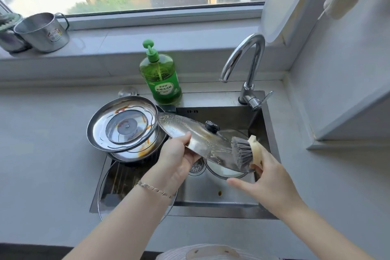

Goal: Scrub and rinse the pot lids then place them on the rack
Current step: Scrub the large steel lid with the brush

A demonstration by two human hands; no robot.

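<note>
Steel and flecked with suds, the lid (pixel 190 133) tilts above the sink (pixel 211 198), its edge gripped by the left hand (pixel 177 154) while the right hand (pixel 268 177) grasps a brush (pixel 242 152) set against it, so I judge that its rinsing and racking, and the stained lid (pixel 122 126) at the sink's left, remain.

Bare forearms; a silver chain bracelet (pixel 155 190) on the left wrist.

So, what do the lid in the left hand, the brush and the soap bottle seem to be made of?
The lid is likely stainless steel: shiny, mirror-like, with a dark knob, perhaps plastic. The brush has grey bristles and a cream handle, both matte, probably plastic. The bottle looks like clear green plastic, since the liquid and pump tube show through.
</note>
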